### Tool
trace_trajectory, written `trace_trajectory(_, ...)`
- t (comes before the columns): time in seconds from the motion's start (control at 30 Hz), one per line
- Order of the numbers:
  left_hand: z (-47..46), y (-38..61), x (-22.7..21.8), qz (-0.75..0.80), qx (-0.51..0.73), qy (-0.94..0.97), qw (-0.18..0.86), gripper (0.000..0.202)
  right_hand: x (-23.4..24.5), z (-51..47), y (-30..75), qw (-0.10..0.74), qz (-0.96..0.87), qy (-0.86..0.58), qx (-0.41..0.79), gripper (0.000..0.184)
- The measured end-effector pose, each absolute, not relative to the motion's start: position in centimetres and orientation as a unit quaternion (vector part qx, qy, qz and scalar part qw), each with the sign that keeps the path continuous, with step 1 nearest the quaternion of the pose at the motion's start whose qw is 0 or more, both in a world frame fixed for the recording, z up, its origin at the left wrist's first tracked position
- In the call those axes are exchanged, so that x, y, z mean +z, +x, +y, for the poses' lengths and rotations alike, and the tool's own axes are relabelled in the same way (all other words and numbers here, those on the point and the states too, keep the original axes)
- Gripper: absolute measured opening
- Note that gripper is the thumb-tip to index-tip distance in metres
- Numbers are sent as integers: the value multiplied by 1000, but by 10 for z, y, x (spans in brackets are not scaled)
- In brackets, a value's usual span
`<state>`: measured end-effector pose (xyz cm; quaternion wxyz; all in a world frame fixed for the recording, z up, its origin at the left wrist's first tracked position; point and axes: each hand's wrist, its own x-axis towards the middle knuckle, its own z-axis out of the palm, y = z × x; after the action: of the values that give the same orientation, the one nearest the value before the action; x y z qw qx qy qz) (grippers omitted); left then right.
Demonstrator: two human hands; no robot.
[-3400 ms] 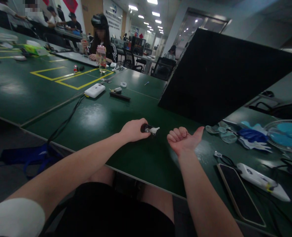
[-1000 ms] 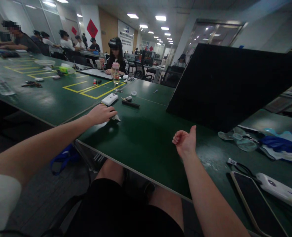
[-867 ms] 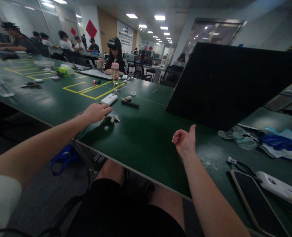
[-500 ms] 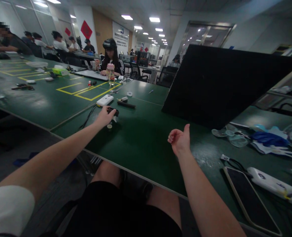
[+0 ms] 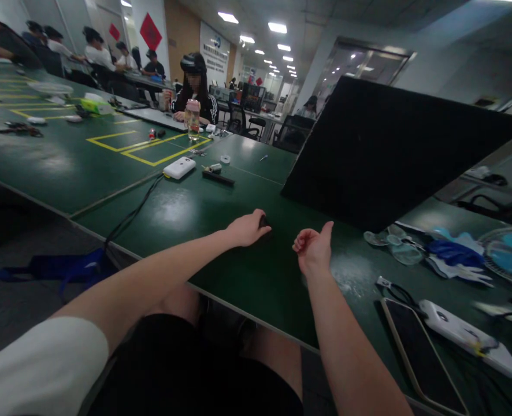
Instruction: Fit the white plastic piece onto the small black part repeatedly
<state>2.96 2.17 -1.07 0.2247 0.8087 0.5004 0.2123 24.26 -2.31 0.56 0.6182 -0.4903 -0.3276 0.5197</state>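
Observation:
My left hand is closed around a small black object above the middle of the green table. Most of that object is hidden behind my fingers and thumb, so its kind does not show. Just right of it, across a short gap, my right hand has its thumb stretched upward and its fingers loosely curled. Nothing shows between the right thumb and fingers. Beyond my left hand lie a black bar-shaped thing and a white power bank with a dark cable.
A large black panel leans at the right. Nearer are gloves, a phone, a white device with cables, and a fan. A drink bottle stands before a seated person across the green table.
My left hand has moved right and nearer to me with the black object, away from the power bank and close to my right hand. My right hand stays nearly still.

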Motion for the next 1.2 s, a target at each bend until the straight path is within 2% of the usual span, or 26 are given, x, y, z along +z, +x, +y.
trace_trajectory(0.27,-8,95,-1,437,219,835,251,52,8,-21,247,640,-309,-523,470,73)
trace_trajectory(0.43,6,64,14,412,359,783,298,46,6,-20,251,637,-337,-549,424,73)
trace_trajectory(0.5,16,36,15,425,423,744,294,44,3,-20,251,595,-383,-603,368,69)
trace_trajectory(0.6,30,-13,6,475,494,694,220,42,0,-23,245,458,-525,-677,238,53)
trace_trajectory(0.7,42,-47,-11,546,492,649,196,44,-1,-29,232,312,-674,-654,145,37)
trace_trajectory(0.77,48,-55,-19,575,484,623,215,46,-1,-32,222,254,-738,-614,116,40)
trace_trajectory(1.0,52,-39,-24,542,461,661,239,51,-5,-26,200,101,-806,-580,58,55)
trace_trajectory(1.07,49,-40,-23,539,444,677,234,52,-6,-24,202,87,-804,-586,53,50)
trace_trajectory(1.2,45,-44,-19,546,418,688,230,52,-5,-24,210,112,-782,-612,41,38)
